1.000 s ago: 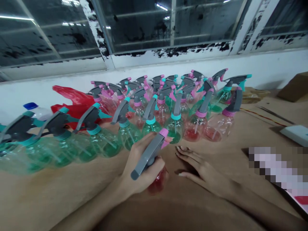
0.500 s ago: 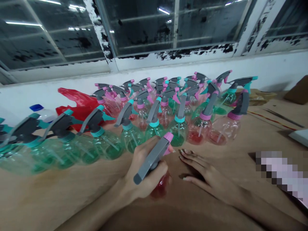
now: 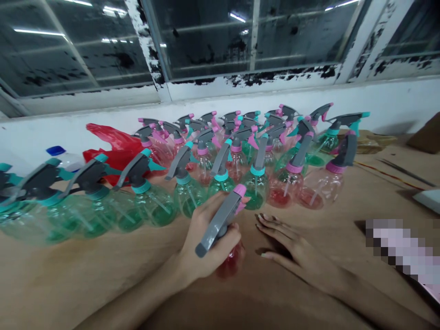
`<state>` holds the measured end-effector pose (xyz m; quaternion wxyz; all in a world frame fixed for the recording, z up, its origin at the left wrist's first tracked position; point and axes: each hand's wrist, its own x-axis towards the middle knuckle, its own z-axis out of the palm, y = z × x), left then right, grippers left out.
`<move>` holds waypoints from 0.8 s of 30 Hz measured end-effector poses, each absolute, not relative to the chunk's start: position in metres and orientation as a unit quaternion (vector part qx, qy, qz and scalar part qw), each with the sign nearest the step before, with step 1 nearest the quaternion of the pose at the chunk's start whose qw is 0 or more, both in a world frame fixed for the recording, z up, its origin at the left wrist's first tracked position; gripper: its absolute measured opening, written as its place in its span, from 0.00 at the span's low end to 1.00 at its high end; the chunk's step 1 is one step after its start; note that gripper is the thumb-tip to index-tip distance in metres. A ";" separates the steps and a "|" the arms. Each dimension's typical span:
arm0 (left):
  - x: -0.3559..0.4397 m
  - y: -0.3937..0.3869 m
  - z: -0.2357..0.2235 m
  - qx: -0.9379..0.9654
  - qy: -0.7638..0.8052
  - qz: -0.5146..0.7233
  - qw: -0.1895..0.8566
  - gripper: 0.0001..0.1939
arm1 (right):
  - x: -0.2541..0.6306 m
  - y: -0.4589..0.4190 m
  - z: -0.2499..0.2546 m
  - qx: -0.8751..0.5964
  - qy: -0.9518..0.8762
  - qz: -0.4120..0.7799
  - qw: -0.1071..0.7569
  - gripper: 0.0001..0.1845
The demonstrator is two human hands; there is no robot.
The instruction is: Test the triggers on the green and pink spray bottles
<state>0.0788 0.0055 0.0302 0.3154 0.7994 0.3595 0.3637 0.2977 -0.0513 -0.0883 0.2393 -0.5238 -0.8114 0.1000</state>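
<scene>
My left hand (image 3: 202, 245) is wrapped round a pink spray bottle (image 3: 229, 262) that stands on the brown table (image 3: 103, 275). Its grey trigger head (image 3: 220, 221) with a pink nozzle tip points away from me. My right hand (image 3: 292, 250) lies flat on the table just to the right of the bottle, fingers stretched out and holding nothing. Right behind both hands stand rows of several green spray bottles (image 3: 151, 201) and pink spray bottles (image 3: 314, 185), all with grey trigger heads.
A red plastic bag (image 3: 110, 144) and a white bottle with a blue cap (image 3: 63, 158) lie behind the rows at the left. A white wall and window run along the back. A cardboard box (image 3: 426, 133) and a pale flat object (image 3: 428, 199) sit at the right.
The view has shifted slightly; my left hand and its bottle have edged a little to the right. My right hand stays flat in place.
</scene>
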 end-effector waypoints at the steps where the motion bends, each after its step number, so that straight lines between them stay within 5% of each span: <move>1: 0.079 0.006 0.028 0.811 0.348 0.364 0.297 0.11 | 0.298 -0.051 -0.089 -0.522 -0.812 0.099 0.241 0.30; 24: 0.080 0.005 0.023 0.823 0.266 0.428 0.261 0.18 | 0.298 -0.051 -0.088 -0.520 -0.818 0.090 0.230 0.29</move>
